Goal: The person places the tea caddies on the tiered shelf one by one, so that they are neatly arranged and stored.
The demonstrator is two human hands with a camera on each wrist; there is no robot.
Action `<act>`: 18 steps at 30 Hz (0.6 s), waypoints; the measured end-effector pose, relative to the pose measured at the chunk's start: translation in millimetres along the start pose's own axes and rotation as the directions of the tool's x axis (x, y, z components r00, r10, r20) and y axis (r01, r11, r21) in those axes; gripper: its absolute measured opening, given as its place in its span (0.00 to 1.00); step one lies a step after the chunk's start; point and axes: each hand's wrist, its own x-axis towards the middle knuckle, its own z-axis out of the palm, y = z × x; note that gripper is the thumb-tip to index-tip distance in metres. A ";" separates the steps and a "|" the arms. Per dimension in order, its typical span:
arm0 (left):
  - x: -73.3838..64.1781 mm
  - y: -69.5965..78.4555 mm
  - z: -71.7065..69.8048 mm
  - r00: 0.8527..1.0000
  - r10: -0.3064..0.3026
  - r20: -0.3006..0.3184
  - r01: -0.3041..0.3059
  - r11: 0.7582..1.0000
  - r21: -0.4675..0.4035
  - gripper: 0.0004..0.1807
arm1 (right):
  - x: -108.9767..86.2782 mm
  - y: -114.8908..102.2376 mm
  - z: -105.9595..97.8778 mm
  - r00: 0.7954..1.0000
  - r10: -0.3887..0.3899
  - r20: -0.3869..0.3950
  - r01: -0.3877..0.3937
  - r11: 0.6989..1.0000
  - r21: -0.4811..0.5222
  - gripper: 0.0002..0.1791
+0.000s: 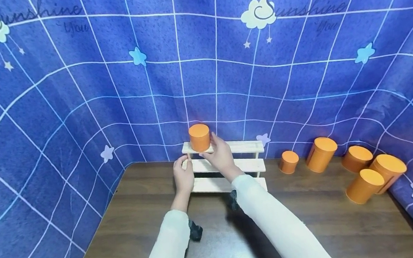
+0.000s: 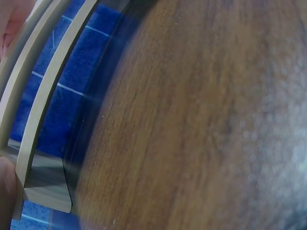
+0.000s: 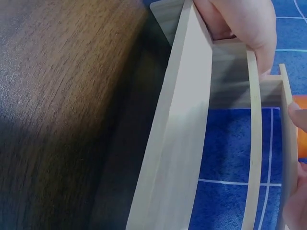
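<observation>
A pale wooden three-tier stand [image 1: 245, 164] stands at the back of the table. On the left end of its top tier sits an orange cylinder [image 1: 199, 138]. My right hand [image 1: 221, 156] reaches over the lower tiers and holds this cylinder, with a fingertip at its right side and the thumb low at its front. In the right wrist view, only a strip of the orange cylinder [image 3: 301, 136] shows beside the fingers. My left hand [image 1: 184, 177] grips the stand's left end; in the right wrist view its fingers [image 3: 249, 21] curl over the side panel.
Several more orange cylinders of different sizes stand to the right, from a small one [image 1: 289, 162] to a tall one [image 1: 321, 155] and a group near the right edge. A blue patterned curtain [image 1: 201, 75] hangs behind the brown wooden table [image 1: 133, 219].
</observation>
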 end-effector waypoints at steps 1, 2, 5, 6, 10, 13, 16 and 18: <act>-0.7 0.0 0.1 1.000 -0.001 0.002 0.001 1.000 0.001 0.15 | -1.0 0.7 -0.9 1.000 -0.001 0.006 0.001 1.000 0.020 0.54; -1.2 -0.2 0.5 1.000 0.001 0.002 -0.001 1.000 0.000 0.15 | -1.9 1.4 -1.6 1.000 0.000 0.011 0.000 0.999 0.033 0.53; -0.3 -2.0 2.2 1.000 0.005 0.006 -0.005 1.000 0.007 0.15 | -5.0 2.7 -3.7 1.000 -0.003 0.015 0.002 0.996 0.086 0.52; 0.2 -2.8 3.0 1.000 0.008 0.006 -0.008 1.000 0.009 0.15 | -6.4 3.0 -4.2 1.000 -0.004 0.013 0.002 0.994 0.111 0.51; 1.5 -4.0 4.4 1.000 0.007 0.006 -0.007 1.000 0.007 0.14 | -14.5 2.8 -5.9 1.000 0.023 -0.005 -0.021 0.976 0.215 0.50; 1.3 -3.8 3.5 1.000 0.007 0.006 -0.007 1.000 -0.004 0.14 | -21.4 2.0 -7.7 1.000 0.023 -0.022 -0.017 0.972 0.233 0.50; 1.5 -4.4 1.9 1.000 0.014 0.001 -0.014 1.000 -0.006 0.14 | -27.2 -0.3 -10.7 1.000 -0.002 -0.019 0.006 0.974 0.228 0.48; 1.9 -4.9 0.6 1.000 0.014 -0.004 -0.014 1.000 -0.004 0.14 | -30.8 -2.6 -14.0 1.000 -0.019 0.001 0.018 0.971 0.238 0.47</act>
